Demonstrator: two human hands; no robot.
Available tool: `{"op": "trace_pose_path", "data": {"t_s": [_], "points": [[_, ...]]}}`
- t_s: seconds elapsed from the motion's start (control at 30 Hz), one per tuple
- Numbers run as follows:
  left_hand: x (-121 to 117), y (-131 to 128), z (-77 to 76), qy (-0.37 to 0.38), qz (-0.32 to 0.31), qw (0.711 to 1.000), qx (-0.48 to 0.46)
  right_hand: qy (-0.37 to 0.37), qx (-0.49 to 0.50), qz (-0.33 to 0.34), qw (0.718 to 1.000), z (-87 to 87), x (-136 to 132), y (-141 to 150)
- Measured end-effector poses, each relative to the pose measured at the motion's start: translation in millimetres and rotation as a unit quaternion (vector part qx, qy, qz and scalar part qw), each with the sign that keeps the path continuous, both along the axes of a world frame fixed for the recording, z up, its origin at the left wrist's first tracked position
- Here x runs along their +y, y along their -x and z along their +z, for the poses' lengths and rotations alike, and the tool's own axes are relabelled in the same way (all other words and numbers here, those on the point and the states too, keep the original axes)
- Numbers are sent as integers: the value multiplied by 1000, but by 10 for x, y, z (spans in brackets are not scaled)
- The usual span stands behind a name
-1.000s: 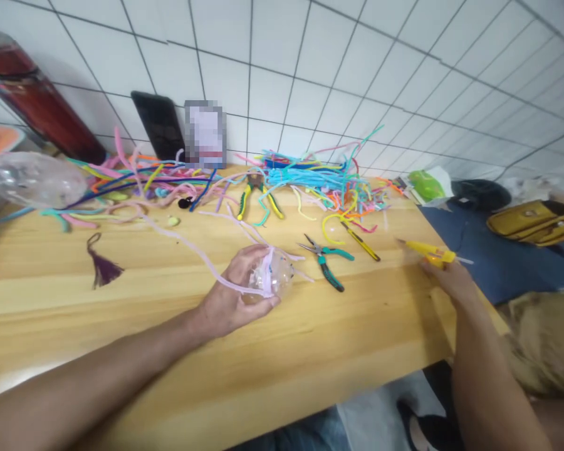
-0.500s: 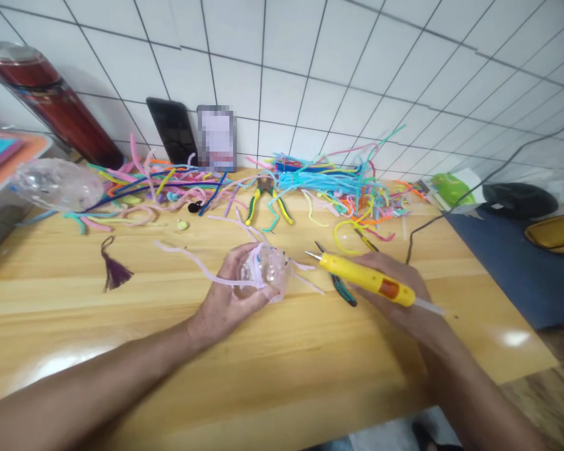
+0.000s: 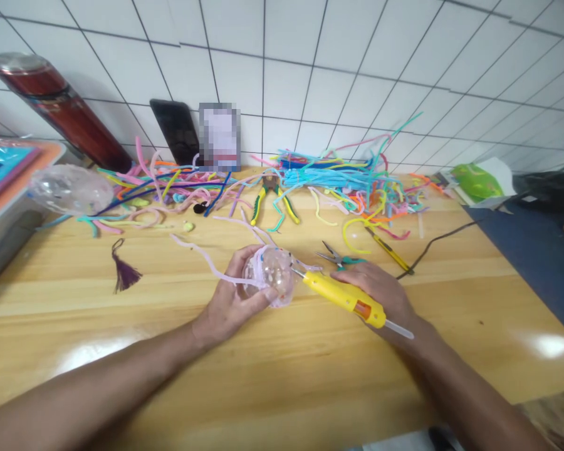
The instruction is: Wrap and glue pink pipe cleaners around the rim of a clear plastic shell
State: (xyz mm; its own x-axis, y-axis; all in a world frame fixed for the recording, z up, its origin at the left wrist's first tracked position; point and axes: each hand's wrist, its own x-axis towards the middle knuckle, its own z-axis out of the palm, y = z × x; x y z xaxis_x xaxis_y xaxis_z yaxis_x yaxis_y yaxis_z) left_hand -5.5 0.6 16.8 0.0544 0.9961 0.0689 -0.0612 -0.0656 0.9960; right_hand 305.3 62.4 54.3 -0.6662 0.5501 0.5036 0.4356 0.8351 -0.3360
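My left hand (image 3: 239, 285) is wrapped round a clear, rounded plastic object (image 3: 278, 275) with small coloured specks. Pale lilac pipe cleaners (image 3: 207, 258) are bound about it, and their loose ends stick out on both sides. In my right hand (image 3: 380, 291) is a yellow hot glue gun (image 3: 341, 293), a clear glue stick poking out of its back end. Its metal nozzle points left and is at the right side of the clear object; whether it touches, I cannot tell. Teal-handled pliers (image 3: 341, 258) lie on the table behind the glue gun, partly hidden by my right hand.
Along the wall lie heaped pipe cleaners (image 3: 329, 178), green-yellow pliers (image 3: 275, 197) and a yellow cutter (image 3: 390, 249). A purple tassel (image 3: 126, 272), another clear object (image 3: 70, 190), a red flask (image 3: 70, 116) and a black phone (image 3: 175, 130) are at the left. A dark cable (image 3: 444, 238) crosses the right side.
My right hand has brought the glue gun leftward and slightly down, its nozzle now close to the clear object. My left hand keeps its hold. The view has shifted slightly.
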Motion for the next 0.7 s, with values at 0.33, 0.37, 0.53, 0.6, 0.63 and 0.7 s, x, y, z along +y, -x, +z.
{"op": "trace_pose_path", "data": {"t_s": [0.33,0.37,0.53,0.6,0.63,0.7], "points": [[-4,18,-40,-19,-20,1000,-7,-6,-32,10,999,20,13,-10],[-3,18,-36,-20,-23,1000,-7,-2,-38,9,999,5,10,-16],[2,13,-6,-23,-28,999,-2,16,-49,-9,999,-59,-19,-22],[4,8,7,-24,-34,999,-6,2,-38,-13,999,-64,-29,-10],[5,6,12,-25,-35,999,-8,-5,-36,-13,999,-59,-31,-5],[7,4,19,-25,-36,999,-8,-8,-45,-10,999,-37,-33,3]]}}
